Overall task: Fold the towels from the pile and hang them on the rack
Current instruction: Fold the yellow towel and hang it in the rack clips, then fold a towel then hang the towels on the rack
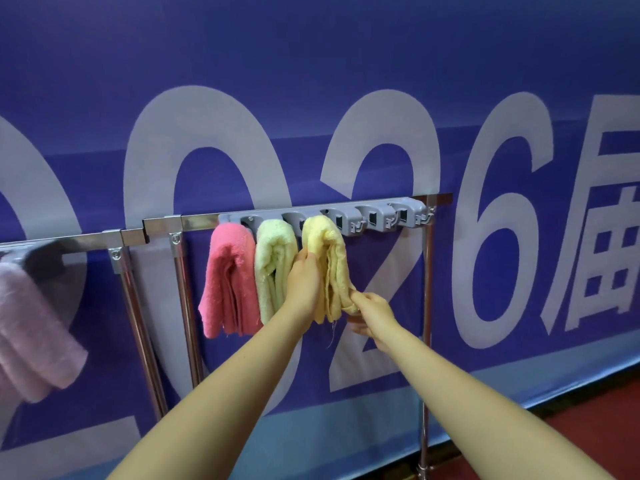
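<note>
Yellow towel [327, 268]: hung third on the rack [346, 216], at 3 o'clock of the green towel [275, 265]. Your left hand [304, 275] grips its left fold; your right hand [369, 310] pinches its bottom edge. Step: settling it. Next, probably: let go, fetch another.

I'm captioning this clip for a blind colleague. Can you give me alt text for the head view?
Two hands adjust a folded yellow towel hanging from a grey rack: the left hand holds its side, the right hand pinches its lower end. Pink and green towels hang beside it.
</note>
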### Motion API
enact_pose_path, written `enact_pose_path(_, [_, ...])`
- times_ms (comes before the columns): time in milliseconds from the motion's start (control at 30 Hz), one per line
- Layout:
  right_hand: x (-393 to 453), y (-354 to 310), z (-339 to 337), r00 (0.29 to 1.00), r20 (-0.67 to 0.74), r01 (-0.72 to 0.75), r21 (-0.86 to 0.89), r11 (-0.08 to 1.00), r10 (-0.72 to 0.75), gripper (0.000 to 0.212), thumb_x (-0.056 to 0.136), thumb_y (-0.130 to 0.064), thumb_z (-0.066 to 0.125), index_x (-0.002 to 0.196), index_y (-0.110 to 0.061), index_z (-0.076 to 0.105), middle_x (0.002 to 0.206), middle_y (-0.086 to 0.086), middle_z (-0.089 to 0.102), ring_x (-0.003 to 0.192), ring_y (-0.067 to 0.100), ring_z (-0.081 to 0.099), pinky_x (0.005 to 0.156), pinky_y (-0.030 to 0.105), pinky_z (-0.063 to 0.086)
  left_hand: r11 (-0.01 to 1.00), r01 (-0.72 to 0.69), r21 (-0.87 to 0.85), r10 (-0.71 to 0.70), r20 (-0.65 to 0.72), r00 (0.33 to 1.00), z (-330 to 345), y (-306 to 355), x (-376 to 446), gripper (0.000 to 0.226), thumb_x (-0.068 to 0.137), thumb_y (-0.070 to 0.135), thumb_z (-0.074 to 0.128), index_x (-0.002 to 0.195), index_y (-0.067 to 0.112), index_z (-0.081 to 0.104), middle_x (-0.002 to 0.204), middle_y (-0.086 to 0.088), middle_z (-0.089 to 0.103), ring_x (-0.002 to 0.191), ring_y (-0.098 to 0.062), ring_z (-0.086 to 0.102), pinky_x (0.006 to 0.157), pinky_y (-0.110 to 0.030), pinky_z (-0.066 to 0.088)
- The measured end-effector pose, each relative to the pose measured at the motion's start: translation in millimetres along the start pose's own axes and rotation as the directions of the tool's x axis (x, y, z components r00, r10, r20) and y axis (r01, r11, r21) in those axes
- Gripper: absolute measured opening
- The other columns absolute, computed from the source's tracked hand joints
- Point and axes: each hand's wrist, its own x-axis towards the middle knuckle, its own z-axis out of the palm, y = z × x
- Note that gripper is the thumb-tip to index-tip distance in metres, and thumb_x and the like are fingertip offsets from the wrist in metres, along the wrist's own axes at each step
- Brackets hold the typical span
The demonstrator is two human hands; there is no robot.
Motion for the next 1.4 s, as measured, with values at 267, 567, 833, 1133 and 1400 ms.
enact_pose_path(267, [-5, 13, -1, 0.986, -0.02, -0.135, 0.466, 0.874, 0.163, 0.011, 0.09, 0.001, 0.058, 0.098, 0.006, 0.063, 0.078, 0.015, 0.066, 0.067, 0.018, 0.062, 0.053, 0.019, 0.052, 0.997, -0.051, 0.056, 0.054, -0.038, 0.998, 2, -13, -14, 0.03, 0.101, 0.03, 0.038, 0.124, 0.02, 0.053, 0.107, 0.001, 0.065, 0.102, -0.015, 0.061, 0.093, -0.037, 0.047])
enact_pose_path(567, [-12, 2, 11, 0.97, -0.032, -0.156, 0.685, 0.711, 0.243, 0.015, 0.085, -0.004, 0.069, 0.097, 0.002, 0.062, 0.077, 0.011, 0.062, 0.064, 0.017, 0.061, 0.056, 0.025, 0.056, 0.994, -0.111, 0.015, 0.111, -0.038, 0.993, 15, -25, -17, 0.036, 0.102, 0.029, 0.043, 0.135, 0.018, 0.049, 0.12, 0.002, 0.063, 0.111, -0.012, 0.058, 0.092, -0.027, 0.044])
enact_pose_path(833, [-11, 4, 10, 0.974, -0.032, -0.082, 0.873, 0.481, 0.224, 0.028, 0.09, 0.009, 0.053, 0.118, 0.01, 0.058, 0.108, 0.019, 0.065, 0.093, 0.024, 0.066, 0.079, 0.024, 0.056, 0.988, -0.131, 0.079, 0.136, -0.066, 0.989, 10, -38, -12, 0.033, 0.101, 0.027, 0.04, 0.129, 0.018, 0.055, 0.117, 0.0, 0.065, 0.109, -0.013, 0.059, 0.092, -0.028, 0.045])
enact_pose_path(1133, [-20, 12, -14, 0.974, 0.124, -0.19, 0.904, 0.382, 0.189, 0.01, 0.094, -0.008, 0.055, 0.1, -0.011, 0.063, 0.092, 0.003, 0.065, 0.084, 0.012, 0.059, 0.076, 0.024, 0.043, 0.982, -0.13, 0.138, 0.143, -0.082, 0.986, 3, -44, -12, 0.028, 0.101, 0.026, 0.037, 0.093, 0.016, 0.062, 0.086, -0.006, 0.066, 0.081, -0.022, 0.061, 0.075, -0.036, 0.05])
enact_pose_path(1400, [-44, 79, -20, 0.937, 0.033, -0.274, 0.689, 0.671, 0.348, 0.014, 0.09, -0.015, 0.064, 0.078, -0.012, 0.059, 0.069, -0.002, 0.056, 0.06, 0.008, 0.05, 0.06, 0.019, 0.042, 0.988, -0.01, 0.155, 0.014, -0.027, 1.0, -10, -89, -64, 0.022, 0.103, 0.022, 0.038, 0.103, 0.021, 0.061, 0.09, 0.006, 0.059, 0.071, -0.01, 0.056, 0.063, -0.021, 0.044])
